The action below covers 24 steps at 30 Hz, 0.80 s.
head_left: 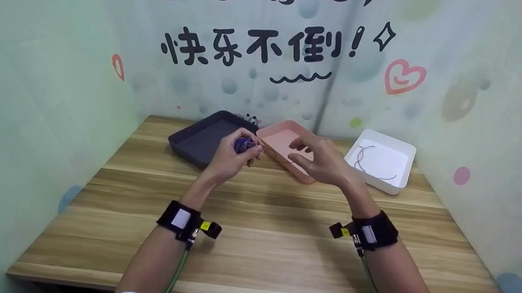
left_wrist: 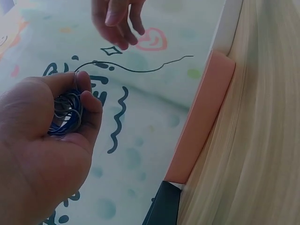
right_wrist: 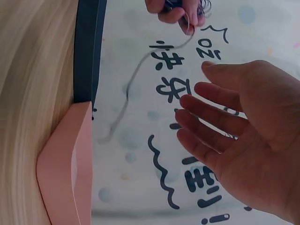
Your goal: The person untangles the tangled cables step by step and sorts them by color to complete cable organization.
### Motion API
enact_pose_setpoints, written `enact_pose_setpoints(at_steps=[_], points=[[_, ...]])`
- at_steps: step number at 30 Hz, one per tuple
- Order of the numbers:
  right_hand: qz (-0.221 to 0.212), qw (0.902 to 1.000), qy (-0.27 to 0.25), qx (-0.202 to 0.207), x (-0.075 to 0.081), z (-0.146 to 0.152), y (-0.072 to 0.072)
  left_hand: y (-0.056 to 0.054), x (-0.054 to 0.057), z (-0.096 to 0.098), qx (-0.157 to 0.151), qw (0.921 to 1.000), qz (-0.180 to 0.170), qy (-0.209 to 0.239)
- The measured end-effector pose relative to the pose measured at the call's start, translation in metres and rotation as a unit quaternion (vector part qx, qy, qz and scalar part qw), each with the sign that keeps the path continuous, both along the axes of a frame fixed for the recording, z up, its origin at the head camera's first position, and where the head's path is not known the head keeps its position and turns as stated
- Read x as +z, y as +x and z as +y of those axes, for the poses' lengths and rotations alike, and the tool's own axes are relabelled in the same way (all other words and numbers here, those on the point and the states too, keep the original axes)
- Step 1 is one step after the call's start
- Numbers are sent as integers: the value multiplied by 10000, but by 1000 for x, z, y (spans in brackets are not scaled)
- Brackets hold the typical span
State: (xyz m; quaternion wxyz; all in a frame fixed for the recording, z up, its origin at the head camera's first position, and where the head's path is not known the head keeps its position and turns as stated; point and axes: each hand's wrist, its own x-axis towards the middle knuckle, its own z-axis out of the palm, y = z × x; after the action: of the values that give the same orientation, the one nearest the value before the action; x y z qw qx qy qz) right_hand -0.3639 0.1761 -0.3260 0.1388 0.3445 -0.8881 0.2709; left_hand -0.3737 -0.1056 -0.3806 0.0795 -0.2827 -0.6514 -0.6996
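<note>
My left hand grips a tangled bundle of blue and grey wire above the table, between the dark tray and the pink tray. One loose wire strand sticks out past the thumb and forefinger of that hand, its far end free in the left wrist view. To the right, over the pink tray, hangs my right hand with its fingers spread and loosely bent. Nothing lies between its thumb and fingers; in the right wrist view the palm shows bare.
A dark tray stands at the back left of the wooden table. At the back right is a white tray with a few thin wire pieces inside. Printed fabric walls enclose the back and sides.
</note>
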Motion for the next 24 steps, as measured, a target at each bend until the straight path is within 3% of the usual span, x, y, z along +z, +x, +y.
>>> enact_pose_setpoints(at_steps=[7,12,15,24], points=[[305,9985,-248,375,-18,-24,1,3,0,4,-370,9991,-4,-197],[526,9970,-455,345,-15,-21,1,4,1,3,-473,9984,3,-311],[589,9973,-383,224,-11,-17,0,2,1,2,-508,9980,-44,-375],[259,9982,-474,-264,-2,-1,-3,2,-1,-2,-487,9976,-215,-445]])
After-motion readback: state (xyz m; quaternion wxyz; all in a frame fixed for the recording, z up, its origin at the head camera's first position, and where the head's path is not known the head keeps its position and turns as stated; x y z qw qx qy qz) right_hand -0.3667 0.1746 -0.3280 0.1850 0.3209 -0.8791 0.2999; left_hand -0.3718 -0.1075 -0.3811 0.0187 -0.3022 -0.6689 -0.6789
